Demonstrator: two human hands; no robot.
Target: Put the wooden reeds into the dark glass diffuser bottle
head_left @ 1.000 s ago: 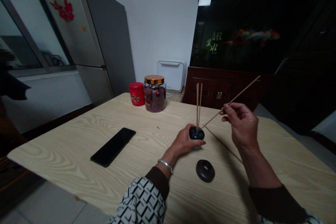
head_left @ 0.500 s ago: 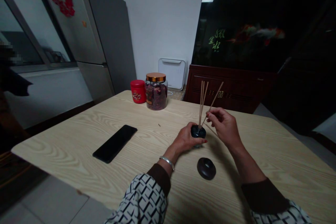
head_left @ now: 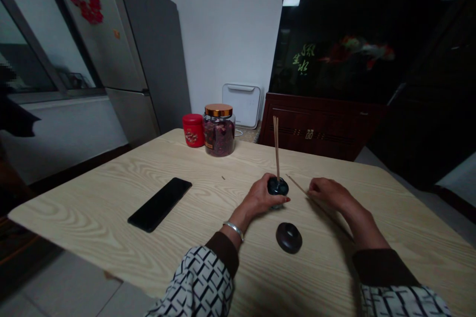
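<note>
A small dark glass diffuser bottle [head_left: 278, 186] stands on the table, with my left hand [head_left: 260, 197] wrapped around its side. Several thin reed sticks [head_left: 276, 148] rise nearly upright in a tight bunch from its neck. To the right, my right hand [head_left: 329, 192] is low over the table, its fingers pinched at a loose reed stick [head_left: 296, 183]. That stick slants from beside the bottle, under the hand, towards my right wrist. A dark, round, ring-like piece [head_left: 289, 237] with a hollow centre lies in front of the bottle.
A black phone [head_left: 160, 204] lies on the left of the wood-grain table [head_left: 208, 218]. Towards the back are a red canister [head_left: 193, 130] and a copper-lidded jar [head_left: 219, 131] of dried flowers. A tiny brown bit [head_left: 223, 178] lies mid-table. A fish tank [head_left: 334, 44] stands behind.
My right hand has let go of a slanted reed stick, which now stands with the bunch. It has moved right and down to the loose stick. My left hand still holds the bottle.
</note>
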